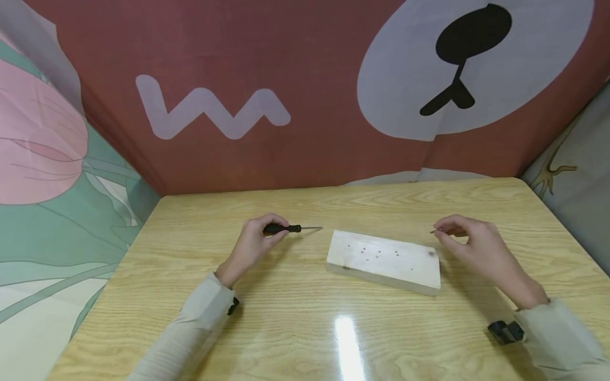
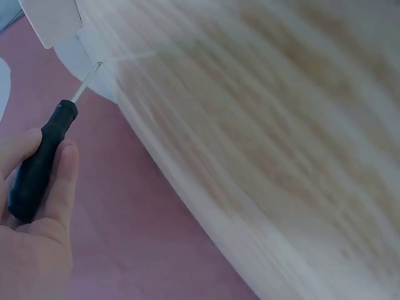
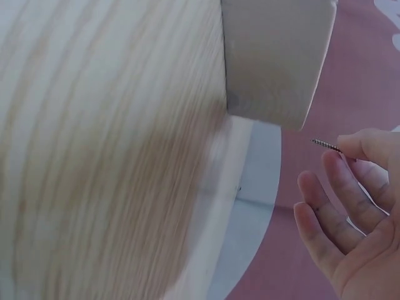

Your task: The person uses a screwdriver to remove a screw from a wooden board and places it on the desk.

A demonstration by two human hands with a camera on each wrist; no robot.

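My left hand [image 1: 254,241] grips a screwdriver [image 1: 294,228] by its black handle, left of a pale wooden block [image 1: 405,259]. The thin metal shaft points right, its tip short of the block. In the left wrist view, thumb and fingers lie along the handle of the screwdriver [image 2: 41,162]. Beyond the block's right end, my right hand [image 1: 481,248] pinches a small threaded screw [image 3: 325,145] between thumb and index finger, the other fingers loosely bent. The screw's head is hidden by the fingertips. Several small dark holes or screw heads dot the block's top; I cannot tell which.
Underneath lies a light wood-grain table [image 1: 267,328], its far edge against a red-brown printed cloth [image 1: 286,159]. Patterned cloth [image 1: 43,227] also hangs at the left. A dark strap piece [image 1: 506,332] sits at the right wrist.
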